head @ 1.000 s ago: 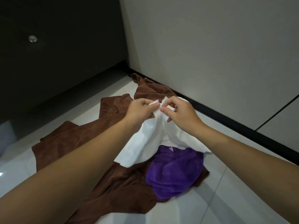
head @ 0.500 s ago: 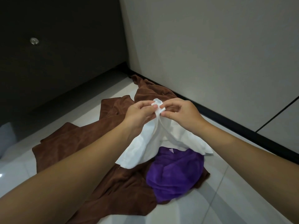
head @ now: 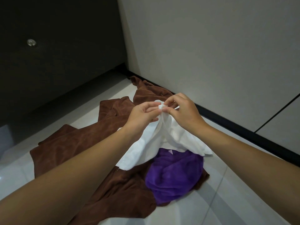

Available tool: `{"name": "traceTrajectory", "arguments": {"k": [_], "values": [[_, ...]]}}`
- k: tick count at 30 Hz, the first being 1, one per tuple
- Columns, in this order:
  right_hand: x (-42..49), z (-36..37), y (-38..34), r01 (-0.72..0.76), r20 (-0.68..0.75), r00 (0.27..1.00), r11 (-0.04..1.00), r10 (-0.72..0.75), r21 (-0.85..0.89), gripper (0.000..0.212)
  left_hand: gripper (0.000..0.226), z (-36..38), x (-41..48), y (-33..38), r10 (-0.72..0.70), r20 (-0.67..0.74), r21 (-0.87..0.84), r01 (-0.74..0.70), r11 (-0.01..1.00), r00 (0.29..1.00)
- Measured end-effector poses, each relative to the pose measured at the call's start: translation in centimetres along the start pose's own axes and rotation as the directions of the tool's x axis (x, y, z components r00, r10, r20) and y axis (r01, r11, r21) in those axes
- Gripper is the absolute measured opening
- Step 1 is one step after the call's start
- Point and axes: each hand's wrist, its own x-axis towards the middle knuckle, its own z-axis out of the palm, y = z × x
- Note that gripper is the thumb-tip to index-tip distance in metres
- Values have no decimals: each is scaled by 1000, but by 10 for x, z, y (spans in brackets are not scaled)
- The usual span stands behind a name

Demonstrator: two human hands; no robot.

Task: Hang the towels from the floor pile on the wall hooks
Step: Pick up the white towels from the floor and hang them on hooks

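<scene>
L hand (head: 142, 114) & R hand (head: 183, 111) meet just above the crumpled purple plush towel (head: 175, 172), both up off the floor. Each pinches the same bunched corner of the thin white cloth towel (head: 154, 143) betw. thumb & forefinger, and the fingertips of the two hands nearly touch at that knot of cloth. R hand's other fingers are loosely curled; L hand's are folded under the corner.

The white towel hangs from the pinch in two folds. Its lower edge drapes over the far edge of the purple towel. A small pale tag shows on the purple towel, right below the white hem.

A large rumpled brown plush towel (head: 78, 143) lies under the purple towel & spreads left and beyond it on the glossy pale tiled floor (head: 227, 192). A black skirting strip (head: 243, 132) runs past the purple towel's far right side, w/ a grey wall (head: 211, 54) above. A dark panel (head: 56, 70) w/ a round metal stud (head: 31, 42) stands well beyond & left of the purple towel.
</scene>
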Motion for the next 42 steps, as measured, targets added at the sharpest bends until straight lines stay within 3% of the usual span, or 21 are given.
{"name": "traceTrajectory", "arguments": {"k": [5, 8, 11, 16, 22, 25, 27, 30, 37, 42], "values": [[2, -5, 9, 101, 80, 993, 987, -92, -126, 13, 32, 0, -1, 1, 53, -11, 124, -51, 991, 999], [5, -17, 14, 159, 263, 958, 973, -112, -167, 15, 22, -6, 1, 11, 86, 44, 170, -92, 981, 995], [3, -27, 24, 140, 421, 907, 961, -28, -237, 31, 19, -14, 6, 27, 130, 58, 134, -137, 981, 990], [0, -34, 36, 72, 425, 902, 945, 75, -319, 34, 22, -44, 22, 34, 188, -207, 145, -160, 976, 960], [-2, -50, 59, 92, 446, 882, 872, 153, -480, 46, 13, -96, 31, 28, 191, -535, 173, -114, 978, 823], [-5, -60, 70, 153, 526, 831, 835, 180, -529, 50, 13, -117, 29, 28, 201, -628, 203, -91, 975, 751], [-9, -64, 74, 169, 534, 825, 821, 186, -546, 38, 14, -126, 27, 25, 200, -653, 230, -60, 971, 730], [-9, -70, 81, 131, 442, 888, 854, 124, -503, 23, 13, -131, 25, 20, 185, -689, 252, -7, 968, 701], [2, -89, 74, 44, 128, 992, 909, 11, -415, 21, 13, -121, 27, 30, 179, -690, 248, -3, 969, 701], [16, -112, 44, -220, -208, 955, 975, 213, -14, 17, 16, -101, 33, 52, 199, -680, 216, -67, 974, 706]]}}
